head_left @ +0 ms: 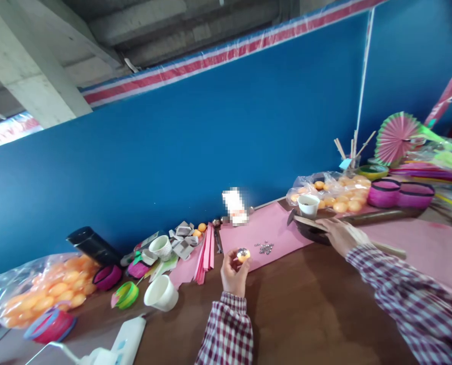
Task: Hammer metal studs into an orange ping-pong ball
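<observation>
My left hand (pixel 234 274) is raised above the brown table (pixel 302 314), its fingertips pinched on a small orange ball with a shiny silver spot (pixel 243 254). My right hand (pixel 340 234) reaches to the right and rests on a long wooden stick (pixel 385 248) that lies across a dark round dish (pixel 310 233); its fingers curl downward over the stick. Both sleeves are red and white check. A little heap of small metal pieces (pixel 266 248) lies on the pink paper sheet (pixel 271 223) just beyond my left hand.
Two plastic bags of orange balls (pixel 50 289) (pixel 340 195) sit at left and at back right. White paper cups (pixel 161 293) (pixel 308 205), pink paper strips (pixel 206 253), pink and magenta rings (pixel 401 193), a pink paper fan (pixel 396 137) and a blue wall (pixel 210 152) surround the work area.
</observation>
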Tool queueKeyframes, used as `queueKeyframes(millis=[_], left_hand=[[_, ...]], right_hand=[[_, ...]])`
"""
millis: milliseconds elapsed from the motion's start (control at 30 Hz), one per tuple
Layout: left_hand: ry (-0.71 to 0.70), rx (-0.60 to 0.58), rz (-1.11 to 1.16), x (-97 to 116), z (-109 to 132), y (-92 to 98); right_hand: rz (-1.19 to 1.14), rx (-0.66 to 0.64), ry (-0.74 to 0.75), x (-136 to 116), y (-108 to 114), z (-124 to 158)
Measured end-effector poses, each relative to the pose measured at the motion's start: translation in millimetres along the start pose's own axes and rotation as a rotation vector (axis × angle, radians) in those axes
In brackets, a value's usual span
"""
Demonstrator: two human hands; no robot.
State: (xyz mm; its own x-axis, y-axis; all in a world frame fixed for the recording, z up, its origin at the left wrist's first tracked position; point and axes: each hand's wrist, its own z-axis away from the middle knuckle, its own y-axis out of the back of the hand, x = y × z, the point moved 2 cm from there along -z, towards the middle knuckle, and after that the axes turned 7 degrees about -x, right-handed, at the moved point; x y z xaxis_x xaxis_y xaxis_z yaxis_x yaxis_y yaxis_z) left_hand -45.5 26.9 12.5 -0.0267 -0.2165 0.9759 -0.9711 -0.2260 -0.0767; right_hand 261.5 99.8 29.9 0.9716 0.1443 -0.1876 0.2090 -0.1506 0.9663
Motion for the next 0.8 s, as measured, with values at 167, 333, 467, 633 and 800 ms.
queueKeyframes(millis=[167,333,467,633,800], left_hand=[[0.004,0.013,0.025,-2.3,0.2,-3.5],[0.028,0.058,0.044,-2.0,-0.7,-4.4],[0.031,0.081,-0.025,-0.6,-1.2,-1.8],[0.055,0.089,-0.106,-5.2,-1.5,0.2],[0.034,0.077,-0.197,-4.1,-1.6,-2.1]], right_hand=[[0.168,0.178,-0.038,-10.4,11.7,6.0],[0.167,0.412,0.137,-52.5,27.4,21.8],[0.07,0.392,0.413,-89.0,27.5,39.5],[0.015,0.354,0.494,-107.3,20.5,54.7],[0.032,0.312,0.581,-110.6,12.2,56.4]])
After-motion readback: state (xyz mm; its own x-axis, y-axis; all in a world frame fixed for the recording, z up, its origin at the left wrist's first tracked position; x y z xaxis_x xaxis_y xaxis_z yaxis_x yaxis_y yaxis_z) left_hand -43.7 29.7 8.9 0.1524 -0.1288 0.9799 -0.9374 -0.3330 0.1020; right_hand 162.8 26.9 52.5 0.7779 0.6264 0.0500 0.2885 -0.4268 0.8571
